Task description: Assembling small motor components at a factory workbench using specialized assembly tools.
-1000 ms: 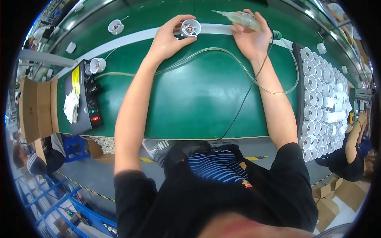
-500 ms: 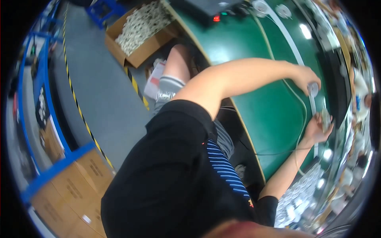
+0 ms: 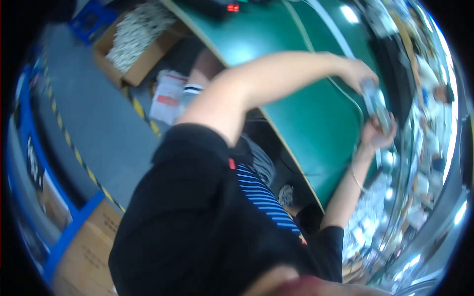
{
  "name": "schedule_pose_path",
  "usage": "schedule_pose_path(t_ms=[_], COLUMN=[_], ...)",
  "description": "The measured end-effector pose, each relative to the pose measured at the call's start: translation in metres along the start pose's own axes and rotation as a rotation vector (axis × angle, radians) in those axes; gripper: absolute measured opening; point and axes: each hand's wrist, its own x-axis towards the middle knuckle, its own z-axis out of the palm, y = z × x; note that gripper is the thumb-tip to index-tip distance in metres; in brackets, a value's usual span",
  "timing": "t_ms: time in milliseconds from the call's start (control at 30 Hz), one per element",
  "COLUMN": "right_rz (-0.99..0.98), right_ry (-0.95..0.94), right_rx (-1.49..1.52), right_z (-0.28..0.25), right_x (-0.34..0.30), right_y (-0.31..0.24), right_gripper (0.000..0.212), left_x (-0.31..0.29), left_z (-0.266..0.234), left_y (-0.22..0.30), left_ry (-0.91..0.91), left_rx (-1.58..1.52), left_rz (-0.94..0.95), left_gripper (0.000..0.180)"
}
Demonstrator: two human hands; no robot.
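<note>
Far left there's a blue rack (image 3: 69, 239) with a carton (image 3: 86, 251) beside it in the lower left, then a blue stool (image 3: 94, 19) up in the upper left. Next over, an open box (image 3: 158, 54) full of small white bits (image 3: 140, 34), and just below it a white-and-red packet (image 3: 168, 98). Top middle is a dark unit (image 3: 207, 7) with a red light, sitting on the green table (image 3: 296, 128), which has a clear tube (image 3: 345, 95) running across it. Upper right, the left hand (image 3: 356, 73) has its fingers curled around a white cup (image 3: 369, 86). Just below that, the right hand (image 3: 377, 135) has its fingers closed around a clear bottle (image 3: 380, 114), top end right by the cup; too blurry to tell if they touch. Lower right's a smeary bunch of white parts (image 3: 365, 212).
</note>
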Motion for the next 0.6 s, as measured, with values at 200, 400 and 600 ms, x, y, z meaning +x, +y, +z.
schedule_pose_path(t_ms=[200, 400, 600], right_rz=[-0.080, -0.031, -0.060], right_ry=[-0.003, -0.104, -0.118], right_rx=[0.038, -0.057, -0.229], right_z=[-0.007, -0.007, 0.001], right_x=[0.001, -0.002, -0.006], right_y=[0.018, 0.015, 0.019], right_gripper=[0.027, 0.028, 0.028], left_x=[-0.010, -0.014, -0.015], left_z=[0.002, -0.006, -0.015], left_y=[-0.002, 0.020, 0.027], left_ry=[0.027, -0.031, -0.065], left_rx=[0.009, -0.055, -0.132], left_rz=[-0.041, -0.165, -0.201], left_gripper=[0.056, 0.057, 0.059])
